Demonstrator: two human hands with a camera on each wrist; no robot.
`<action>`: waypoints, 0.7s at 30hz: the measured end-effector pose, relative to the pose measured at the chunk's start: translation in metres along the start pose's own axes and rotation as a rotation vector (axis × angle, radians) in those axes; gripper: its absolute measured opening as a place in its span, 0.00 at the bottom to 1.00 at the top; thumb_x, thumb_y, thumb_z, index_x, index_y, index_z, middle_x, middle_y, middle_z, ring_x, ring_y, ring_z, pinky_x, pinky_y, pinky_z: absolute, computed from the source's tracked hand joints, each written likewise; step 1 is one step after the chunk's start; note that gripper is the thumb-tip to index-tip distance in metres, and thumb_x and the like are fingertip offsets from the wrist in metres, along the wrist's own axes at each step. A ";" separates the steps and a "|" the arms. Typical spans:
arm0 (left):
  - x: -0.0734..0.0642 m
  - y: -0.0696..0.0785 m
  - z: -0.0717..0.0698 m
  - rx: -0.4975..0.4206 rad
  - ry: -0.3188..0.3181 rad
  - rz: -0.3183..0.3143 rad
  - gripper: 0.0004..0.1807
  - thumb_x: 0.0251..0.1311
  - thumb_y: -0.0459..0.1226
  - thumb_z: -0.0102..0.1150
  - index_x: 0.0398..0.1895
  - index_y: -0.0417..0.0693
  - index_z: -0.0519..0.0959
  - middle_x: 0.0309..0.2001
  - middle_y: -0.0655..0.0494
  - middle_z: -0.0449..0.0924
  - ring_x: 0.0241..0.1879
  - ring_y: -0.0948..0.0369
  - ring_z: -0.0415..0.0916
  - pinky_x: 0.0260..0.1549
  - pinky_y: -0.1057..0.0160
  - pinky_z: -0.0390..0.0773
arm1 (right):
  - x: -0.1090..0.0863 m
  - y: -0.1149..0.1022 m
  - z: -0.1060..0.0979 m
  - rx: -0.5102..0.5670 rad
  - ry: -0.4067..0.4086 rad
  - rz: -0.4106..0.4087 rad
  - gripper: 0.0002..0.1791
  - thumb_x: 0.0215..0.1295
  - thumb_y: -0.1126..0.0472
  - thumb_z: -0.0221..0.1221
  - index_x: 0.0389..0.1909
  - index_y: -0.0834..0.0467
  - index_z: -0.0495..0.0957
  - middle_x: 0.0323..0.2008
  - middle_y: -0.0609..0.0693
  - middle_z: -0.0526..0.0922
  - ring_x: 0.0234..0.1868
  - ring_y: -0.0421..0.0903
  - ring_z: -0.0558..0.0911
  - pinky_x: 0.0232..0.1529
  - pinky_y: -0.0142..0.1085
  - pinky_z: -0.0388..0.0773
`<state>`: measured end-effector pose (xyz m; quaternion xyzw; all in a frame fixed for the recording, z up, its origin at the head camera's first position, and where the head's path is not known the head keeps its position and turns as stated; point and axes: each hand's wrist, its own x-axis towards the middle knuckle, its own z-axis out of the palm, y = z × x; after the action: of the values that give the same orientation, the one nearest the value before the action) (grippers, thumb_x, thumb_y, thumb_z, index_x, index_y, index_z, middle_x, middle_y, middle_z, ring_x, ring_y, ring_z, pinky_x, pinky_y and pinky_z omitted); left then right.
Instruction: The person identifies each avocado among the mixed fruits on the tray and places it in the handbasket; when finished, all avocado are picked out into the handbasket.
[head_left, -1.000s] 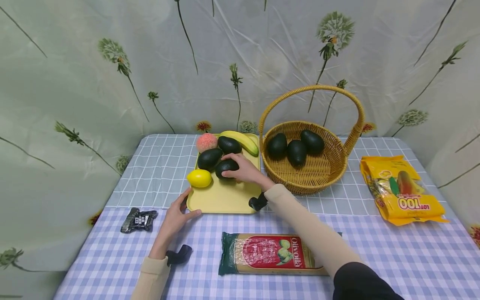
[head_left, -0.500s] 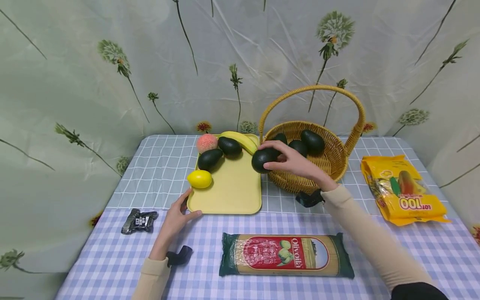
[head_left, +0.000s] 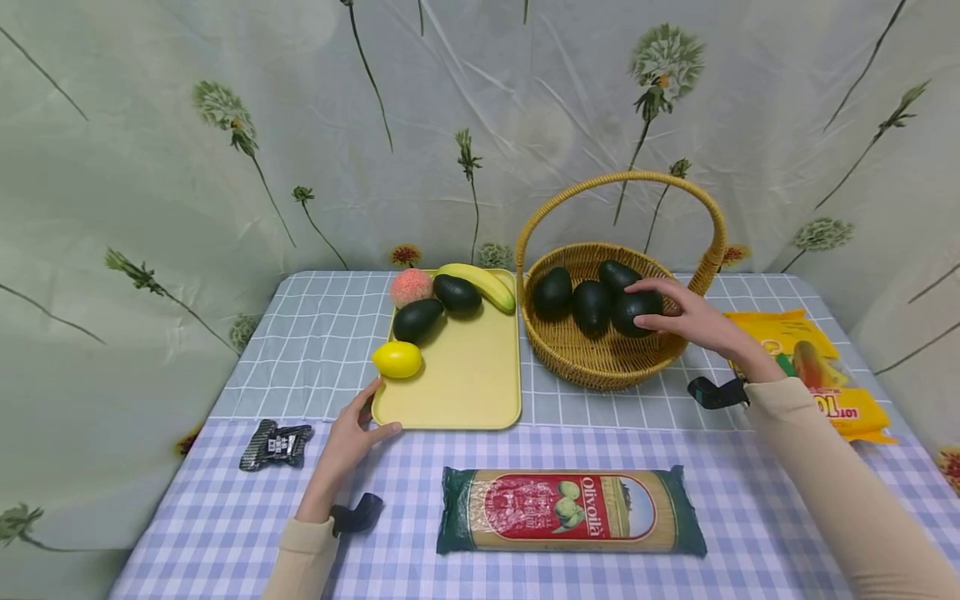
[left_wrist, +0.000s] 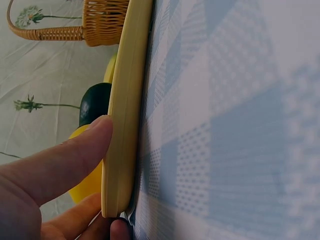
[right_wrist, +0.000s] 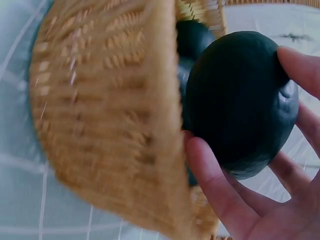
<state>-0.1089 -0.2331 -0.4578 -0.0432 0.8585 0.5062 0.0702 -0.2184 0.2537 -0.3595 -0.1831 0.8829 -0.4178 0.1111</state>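
Note:
My right hand (head_left: 693,318) grips a dark green avocado (right_wrist: 240,100) between thumb and fingers, over the right side of the wicker basket (head_left: 600,367). Several fingers curl round the fruit in the right wrist view. Below it and to the left, more avocados (head_left: 552,293) lie in the basket. My left hand (head_left: 351,435) holds the front left corner of the yellow tray (head_left: 457,400), its thumb (left_wrist: 85,152) against the rim. On the tray are a lemon (head_left: 397,359), two avocados (head_left: 417,321), a pink peach-like fruit (head_left: 411,287) and a banana (head_left: 480,285).
The basket's tall handle (head_left: 622,177) arches over it. A pasta packet (head_left: 570,511) lies at the front of the checked table. A small black wrapped packet (head_left: 275,444) is at left, and a yellow bag (head_left: 847,408) at right, partly behind my right arm.
My right hand has picked an avocado off the tray and carried it right, over the basket. The left hand has stayed at the tray's corner.

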 end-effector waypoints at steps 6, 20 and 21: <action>0.000 0.000 -0.001 0.001 -0.002 0.008 0.46 0.54 0.31 0.68 0.73 0.37 0.52 0.71 0.38 0.54 0.68 0.46 0.54 0.66 0.51 0.59 | 0.002 0.006 -0.005 -0.059 -0.015 -0.030 0.27 0.66 0.59 0.59 0.64 0.62 0.66 0.66 0.64 0.60 0.58 0.61 0.65 0.56 0.52 0.70; -0.001 0.000 0.000 -0.005 -0.001 -0.017 0.46 0.54 0.33 0.68 0.74 0.39 0.52 0.72 0.40 0.52 0.68 0.46 0.54 0.66 0.50 0.59 | 0.015 0.008 0.002 -0.358 -0.043 -0.064 0.22 0.61 0.67 0.61 0.56 0.67 0.72 0.61 0.71 0.66 0.63 0.68 0.62 0.61 0.62 0.58; -0.001 0.000 0.000 -0.004 -0.002 -0.013 0.46 0.55 0.33 0.68 0.74 0.39 0.52 0.72 0.40 0.52 0.68 0.46 0.54 0.66 0.50 0.59 | 0.016 0.008 0.003 -0.392 -0.044 -0.046 0.22 0.61 0.67 0.61 0.56 0.67 0.72 0.61 0.71 0.66 0.62 0.69 0.62 0.61 0.63 0.59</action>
<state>-0.1080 -0.2329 -0.4572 -0.0486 0.8572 0.5073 0.0742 -0.2338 0.2497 -0.3680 -0.2303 0.9404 -0.2360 0.0831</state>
